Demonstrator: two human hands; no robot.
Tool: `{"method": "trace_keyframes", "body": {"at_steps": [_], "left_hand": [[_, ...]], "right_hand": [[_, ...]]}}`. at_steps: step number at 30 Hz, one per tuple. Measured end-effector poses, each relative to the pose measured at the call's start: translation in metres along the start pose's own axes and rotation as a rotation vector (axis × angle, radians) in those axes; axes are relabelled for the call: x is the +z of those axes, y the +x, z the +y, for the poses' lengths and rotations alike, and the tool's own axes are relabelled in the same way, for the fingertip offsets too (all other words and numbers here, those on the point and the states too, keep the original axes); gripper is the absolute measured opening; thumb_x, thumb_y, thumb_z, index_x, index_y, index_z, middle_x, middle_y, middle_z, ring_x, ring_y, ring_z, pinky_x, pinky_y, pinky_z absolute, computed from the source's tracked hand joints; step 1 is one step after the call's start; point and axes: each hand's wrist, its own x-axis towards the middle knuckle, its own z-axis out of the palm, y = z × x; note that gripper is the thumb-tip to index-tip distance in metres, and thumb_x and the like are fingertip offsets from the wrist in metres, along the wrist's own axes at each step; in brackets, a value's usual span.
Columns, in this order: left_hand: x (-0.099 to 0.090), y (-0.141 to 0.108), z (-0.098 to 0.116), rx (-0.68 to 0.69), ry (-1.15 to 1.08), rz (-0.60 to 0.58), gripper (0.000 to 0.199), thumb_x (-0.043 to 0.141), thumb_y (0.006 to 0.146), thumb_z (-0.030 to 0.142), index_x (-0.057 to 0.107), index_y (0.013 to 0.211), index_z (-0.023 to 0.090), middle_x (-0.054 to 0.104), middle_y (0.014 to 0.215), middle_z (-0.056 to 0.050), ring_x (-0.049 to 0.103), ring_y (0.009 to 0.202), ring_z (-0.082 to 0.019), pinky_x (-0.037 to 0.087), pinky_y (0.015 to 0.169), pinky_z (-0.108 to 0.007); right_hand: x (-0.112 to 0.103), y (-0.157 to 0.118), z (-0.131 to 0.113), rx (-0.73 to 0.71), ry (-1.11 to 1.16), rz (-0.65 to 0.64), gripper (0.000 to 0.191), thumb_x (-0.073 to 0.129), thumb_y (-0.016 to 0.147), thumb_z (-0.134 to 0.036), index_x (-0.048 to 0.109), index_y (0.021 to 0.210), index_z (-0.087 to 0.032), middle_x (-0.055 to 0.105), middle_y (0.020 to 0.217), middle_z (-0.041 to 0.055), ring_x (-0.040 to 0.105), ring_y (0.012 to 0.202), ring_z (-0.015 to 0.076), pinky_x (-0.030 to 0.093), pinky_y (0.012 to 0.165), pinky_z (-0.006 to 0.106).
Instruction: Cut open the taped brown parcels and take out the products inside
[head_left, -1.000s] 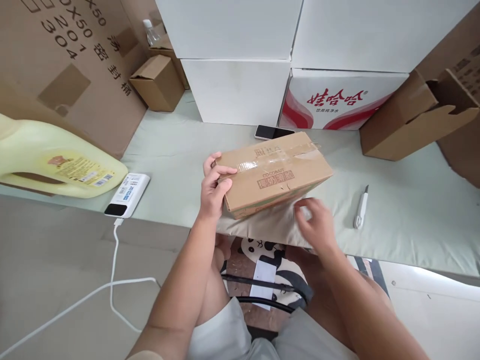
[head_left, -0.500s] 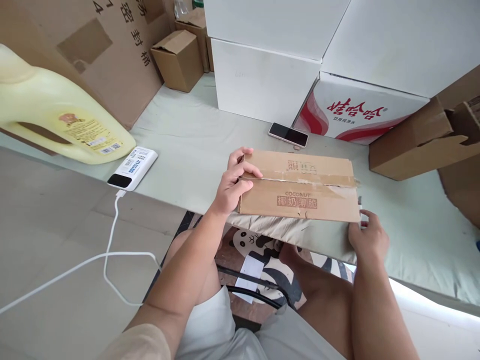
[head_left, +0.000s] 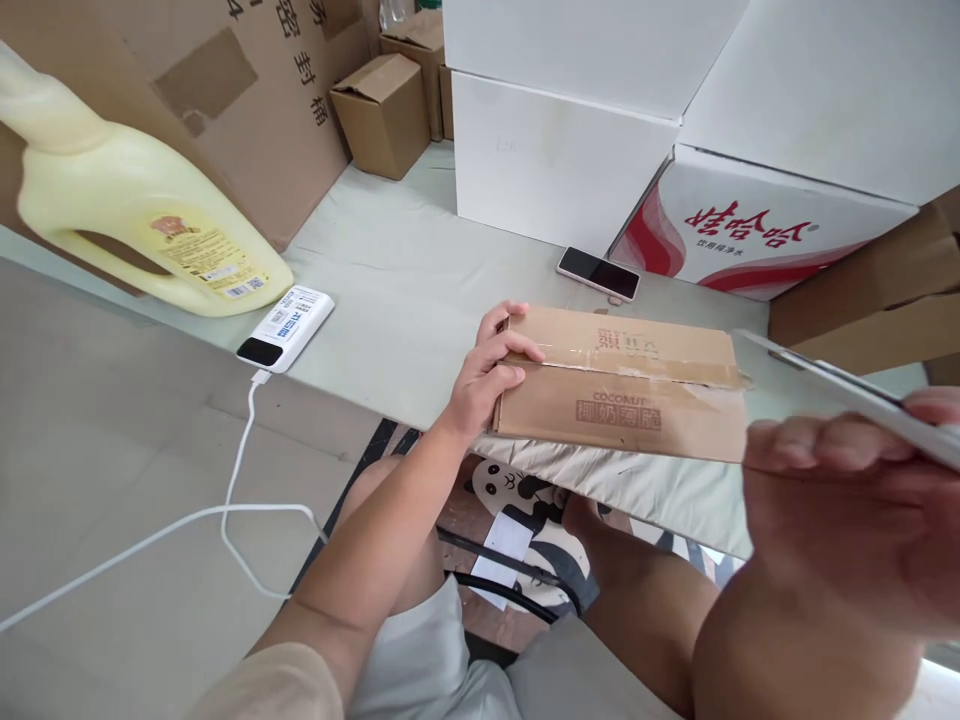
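A flat brown cardboard box (head_left: 622, 400) printed "COCONUT" lies at the front edge of the cloth-covered surface, with a band of clear tape along its middle seam. My left hand (head_left: 491, 370) grips its left end, fingers on top. Raised close to the camera on the right, my right hand (head_left: 847, 500) is closed around a long, thin, pale tool with a pointed tip (head_left: 847, 385), which looks like a knife. The tip points left, near the box's right end. Motion blurs the right hand somewhat.
Behind the box lies a phone (head_left: 598, 274), before stacked white boxes (head_left: 559, 160). A yellow jug (head_left: 150, 210) and a white power bank (head_left: 286, 328) with a cable are at the left. Brown cartons (head_left: 877, 290) stand at the right. The surface's front edge (head_left: 360, 415) runs above my knees.
My right hand has risen from beside the box's right end toward the camera, bringing the thin tool into clear view. My left hand keeps its grip. The whole view has shifted slightly.
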Motion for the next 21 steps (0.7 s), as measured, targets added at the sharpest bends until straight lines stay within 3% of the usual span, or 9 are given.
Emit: {"method": "trace_keyframes", "body": {"at_steps": [3,7,10,13,21], "left_hand": [[-0.001,-0.003,-0.001,-0.010,0.003,-0.010,0.023,0.060,0.086,0.043,0.071,0.090,0.024,0.050,0.151,-0.007,0.043,0.146,-0.035,0.040,0.121,-0.055],[-0.002,-0.006,0.002,-0.025,0.004,-0.015,0.030,0.059,0.088,0.052,0.072,0.091,0.025,0.050,0.151,-0.007,0.042,0.146,-0.036,0.039,0.121,-0.055],[-0.003,-0.007,0.005,-0.023,0.021,-0.033,0.036,0.060,0.088,0.059,0.072,0.091,0.025,0.049,0.151,-0.007,0.043,0.146,-0.037,0.039,0.121,-0.056],[-0.005,-0.008,0.007,-0.005,0.051,-0.048,0.042,0.061,0.088,0.066,0.072,0.092,0.025,0.049,0.151,-0.008,0.044,0.145,-0.037,0.038,0.121,-0.056],[-0.003,-0.009,0.005,0.053,0.076,-0.025,0.050,0.059,0.088,0.072,0.061,0.112,0.028,0.052,0.145,-0.010,0.044,0.146,-0.036,0.041,0.120,-0.055]], "right_hand": [[0.027,-0.004,0.004,-0.126,0.058,-0.120,0.009,0.076,0.086,-0.037,0.075,0.088,-0.029,0.048,0.050,-0.0064,0.037,0.039,0.0121,0.033,0.039,0.028],[0.034,-0.013,0.011,-0.042,-0.148,-0.196,0.023,0.072,0.086,-0.025,0.076,0.108,-0.024,0.064,0.064,-0.0026,0.057,0.052,0.0143,0.045,0.049,0.028],[0.039,-0.017,0.006,-0.011,-0.245,-0.199,0.013,0.069,0.091,-0.029,0.080,0.095,-0.022,0.066,0.068,0.0004,0.060,0.058,0.0142,0.046,0.053,0.028],[0.050,-0.020,0.001,0.024,-0.279,-0.215,0.014,0.068,0.093,-0.029,0.080,0.096,-0.023,0.067,0.069,0.0003,0.060,0.058,0.0130,0.045,0.051,0.026],[0.062,-0.017,0.007,-0.086,-0.446,-0.497,0.005,0.073,0.089,-0.024,0.076,0.093,-0.023,0.074,0.075,-0.0008,0.059,0.054,0.0094,0.044,0.048,0.022]]}}
